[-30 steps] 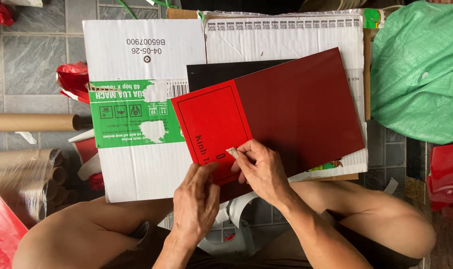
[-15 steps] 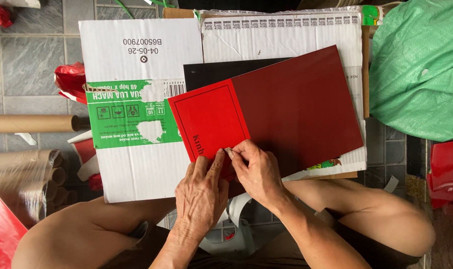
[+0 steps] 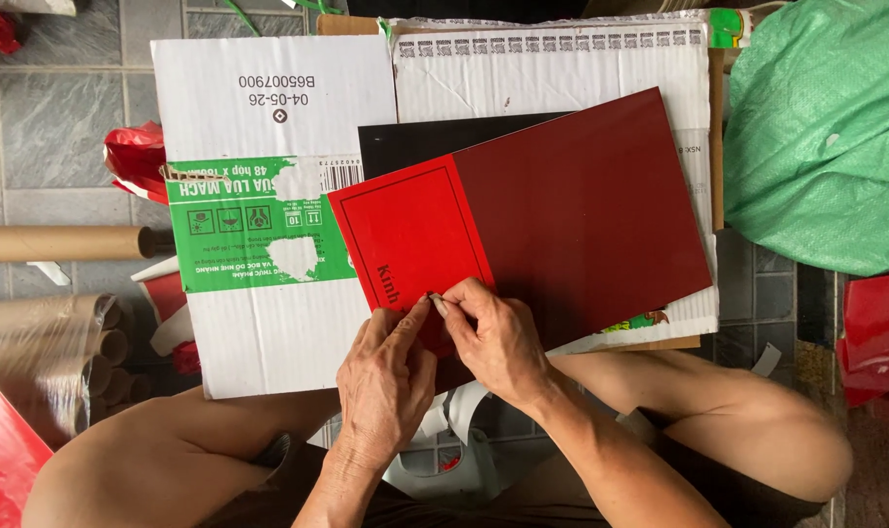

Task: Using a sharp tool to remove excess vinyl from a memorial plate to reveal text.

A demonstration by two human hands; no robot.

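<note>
A bright red card [image 3: 410,235] with a thin dark border and dark lettering lies on a large dark red sheet [image 3: 586,210], which overlaps a black sheet [image 3: 415,142]. All rest on flattened white cardboard [image 3: 259,98]. My right hand [image 3: 498,337] pinches a thin pale tool [image 3: 437,305] whose tip touches the card's lower edge by the lettering. My left hand [image 3: 386,381] presses flat on the card's near edge, its fingers right beside the tool tip. My bare knees frame the bottom of the view.
A green woven sack [image 3: 821,137] bulges at the right. Brown cardboard tubes [image 3: 58,242] and a wrapped bundle of tubes [image 3: 44,342] lie at the left. Red plastic scraps [image 3: 132,161] and red sheeting [image 3: 875,332] sit on the grey tiled floor [image 3: 53,117].
Both hands slid a little along the card's lower edge, fingers closing tighter around the tool tip; the sheets stayed put.
</note>
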